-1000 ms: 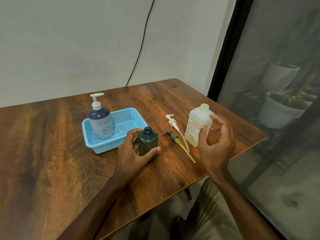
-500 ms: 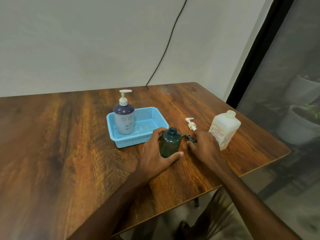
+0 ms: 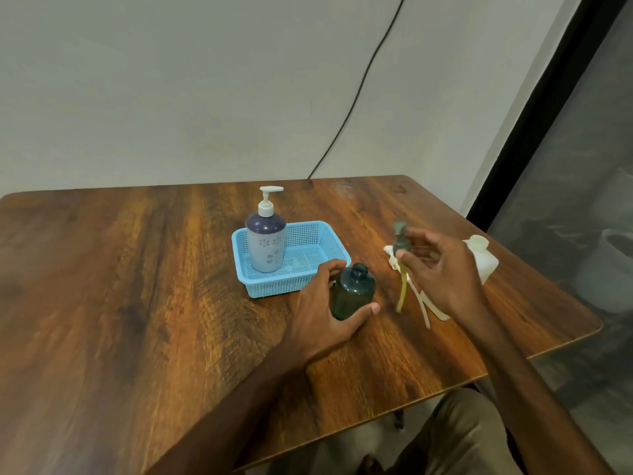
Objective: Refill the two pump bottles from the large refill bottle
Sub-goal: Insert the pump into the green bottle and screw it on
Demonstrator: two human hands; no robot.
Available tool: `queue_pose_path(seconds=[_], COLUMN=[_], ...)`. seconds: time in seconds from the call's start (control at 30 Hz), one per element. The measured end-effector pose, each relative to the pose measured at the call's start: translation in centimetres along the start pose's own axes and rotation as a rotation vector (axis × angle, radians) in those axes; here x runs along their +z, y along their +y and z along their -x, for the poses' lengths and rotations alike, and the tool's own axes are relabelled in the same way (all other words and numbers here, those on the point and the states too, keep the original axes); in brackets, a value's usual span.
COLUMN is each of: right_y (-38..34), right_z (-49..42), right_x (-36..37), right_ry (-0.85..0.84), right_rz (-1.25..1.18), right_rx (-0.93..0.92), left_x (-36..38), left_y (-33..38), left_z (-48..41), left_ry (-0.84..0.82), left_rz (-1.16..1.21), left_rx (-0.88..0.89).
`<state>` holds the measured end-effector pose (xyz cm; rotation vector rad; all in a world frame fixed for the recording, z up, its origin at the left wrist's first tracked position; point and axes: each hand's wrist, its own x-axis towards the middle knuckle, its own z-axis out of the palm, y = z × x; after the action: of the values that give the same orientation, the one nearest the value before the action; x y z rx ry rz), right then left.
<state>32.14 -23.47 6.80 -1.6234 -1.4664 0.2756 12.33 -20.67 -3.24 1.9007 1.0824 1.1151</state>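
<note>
A dark green pump bottle (image 3: 352, 292) stands open-necked on the wooden table, and my left hand (image 3: 325, 305) grips its body. My right hand (image 3: 442, 272) pinches the green pump head (image 3: 399, 241), lifted upright above the table with its yellow tube (image 3: 402, 291) hanging down. A white pump head (image 3: 390, 257) with its tube lies on the table under my right hand. The large white refill bottle (image 3: 483, 258) stands behind my right hand, partly hidden. A purple and grey pump bottle (image 3: 265, 241) with a white pump stands in the blue basket (image 3: 308, 258).
The table's right edge (image 3: 548, 351) runs close to my right forearm. A black cable (image 3: 346, 114) hangs down the wall behind the table. Potted plants show behind the dark screen at the right.
My right hand reached to the green pump head lying on the table, took hold of it and raised it upright. My left hand kept its grip on the green bottle.
</note>
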Motion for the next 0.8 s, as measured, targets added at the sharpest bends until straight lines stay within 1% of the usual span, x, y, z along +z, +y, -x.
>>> queue_pose_path(seconds=[0.13, 0.2, 0.3, 0.43, 0.67, 0.8], right_y=[-3.9, -5.1, -6.2, -7.1, -7.8, -8.1], right_z=[0.7, 1.1, 1.3, 1.1, 0.5, 0.3], right_x=[-2.0, -2.2, -2.1, -2.0, -2.8, -2.9], right_ry=[0.107, 0.120, 0.108, 0.093, 0.044, 0.014], right_rz=[-0.271, -0.337, -0.342, -0.324, -0.281, -0.244], right_rx=[-0.107, -0.160, -0.243, -0.299, -0.367, -0.369], left_x=[-0.1, -0.3, -0.5, -0.5, -0.3, -0.1], left_y=[0.2, 0.2, 0.1, 0.0, -0.2, -0.4], left_z=[0.0, 0.0, 0.0, 0.0, 0.0, -0.1], left_ry=[-0.019, -0.025, -0.019, -0.017, -0.026, -0.026], left_rz=[-0.020, -0.042, -0.065, -0.074, -0.079, -0.081], left_rx=[0.002, 0.008, 0.014, 0.014, 0.005, 0.004])
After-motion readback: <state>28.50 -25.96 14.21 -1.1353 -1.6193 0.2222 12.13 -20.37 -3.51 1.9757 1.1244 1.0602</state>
